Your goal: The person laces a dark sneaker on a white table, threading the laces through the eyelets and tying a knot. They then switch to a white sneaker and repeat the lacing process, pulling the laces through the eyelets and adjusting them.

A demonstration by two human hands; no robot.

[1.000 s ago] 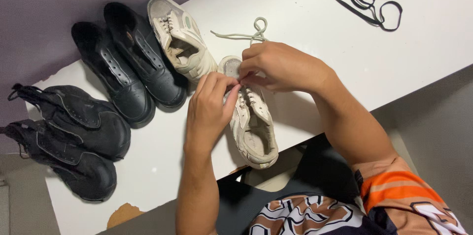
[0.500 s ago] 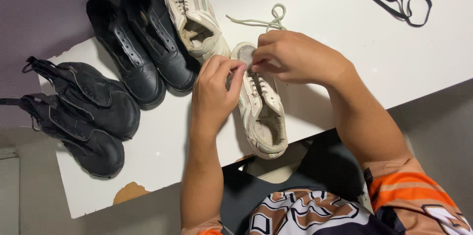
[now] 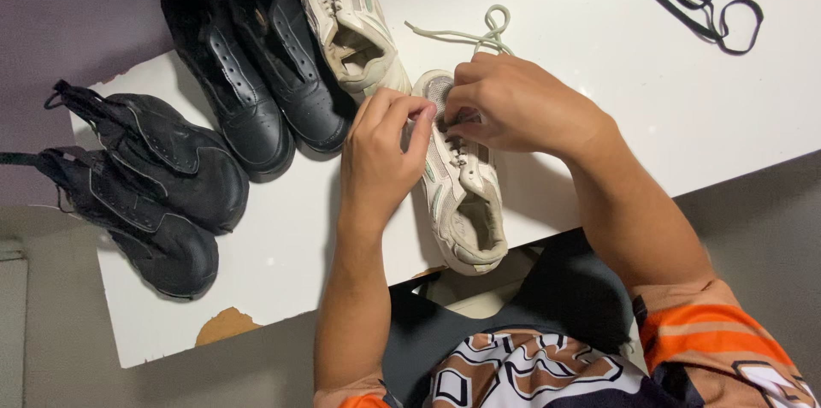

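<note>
Now both hands have crept toward the toe of the sneaker (image 3: 466, 203) at the table (image 3: 599, 74) edge: left hand (image 3: 380, 156) pinched narrow, right hand (image 3: 513, 104) closed on its lace (image 3: 479, 32), trailing beyond.

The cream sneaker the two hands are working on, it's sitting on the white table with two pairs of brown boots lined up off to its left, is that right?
Not quite. The head view shows the boots are black, not brown. The rest holds: the left hand and right hand are both on the cream sneaker, which sits on the white table with the two pairs off to its left.
</note>
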